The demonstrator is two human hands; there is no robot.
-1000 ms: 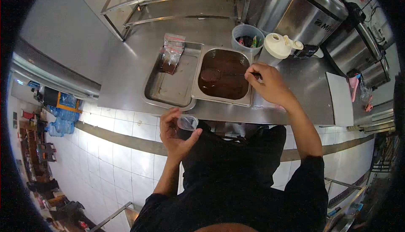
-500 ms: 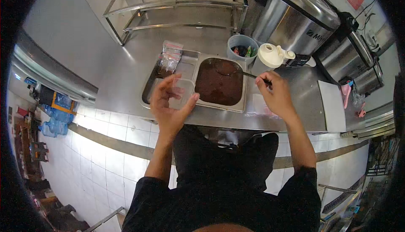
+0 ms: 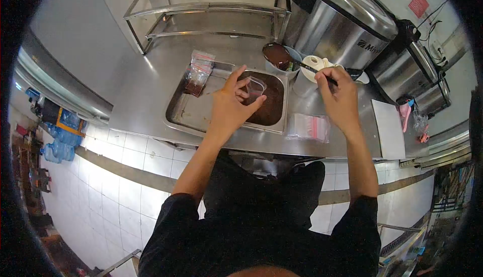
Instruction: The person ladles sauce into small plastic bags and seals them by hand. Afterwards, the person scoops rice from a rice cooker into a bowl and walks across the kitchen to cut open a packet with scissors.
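Observation:
My left hand [image 3: 231,108] grips a small clear plastic cup [image 3: 257,86], holding it over a steel pan of dark brown sauce [image 3: 274,107]. In my right hand [image 3: 342,93] is the black handle of a ladle [image 3: 276,55]. Its bowl, loaded with glossy brown sauce, is raised above the far side of the pan, in front of a bluish tub [image 3: 297,55]. Left of the sauce, a shallow steel pan [image 3: 193,118] holds clear zip bags [image 3: 202,61], one with brown contents at the bottom. Below my right hand lies a stack of zip bags [image 3: 308,127] with pink seals.
A pitcher with a cream lid [image 3: 314,64] stands beside the tub. Large steel urns [image 3: 347,22] line the back right. A steel rack [image 3: 211,7] is at the back. On the right lie a white board [image 3: 387,128] and pink utensils [image 3: 405,113].
The ladle has come up out of the sauce with a full bowl. My left hand has moved the cup right, from the shallow pan to over the sauce.

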